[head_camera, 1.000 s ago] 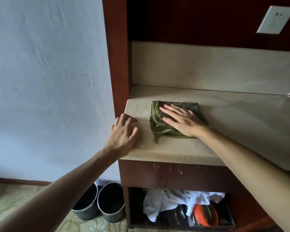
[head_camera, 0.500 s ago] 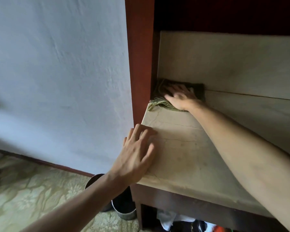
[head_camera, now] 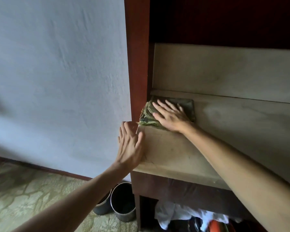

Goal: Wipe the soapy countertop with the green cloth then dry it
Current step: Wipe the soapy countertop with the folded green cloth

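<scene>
A folded green cloth (head_camera: 188, 107) lies on the beige stone countertop (head_camera: 174, 153), in its back left corner against the red-brown wooden post (head_camera: 137, 56). My right hand (head_camera: 172, 117) presses flat on the cloth, fingers spread and pointing toward the post, covering most of it. My left hand (head_camera: 130, 146) rests flat on the countertop's left edge near the front corner, fingers apart, holding nothing. The two hands are a short gap apart. No foam is visible on the stone.
A beige backsplash (head_camera: 224, 72) rises right behind the cloth. Two dark round bins (head_camera: 122, 206) stand on the patterned floor below the left corner. The shelf under the counter holds a white rag (head_camera: 174, 213) and an orange item (head_camera: 214, 226). A white wall is to the left.
My right hand slid the cloth from the front left part of the countertop to the back left corner, then slightly back toward me. My left hand stayed at the left edge.
</scene>
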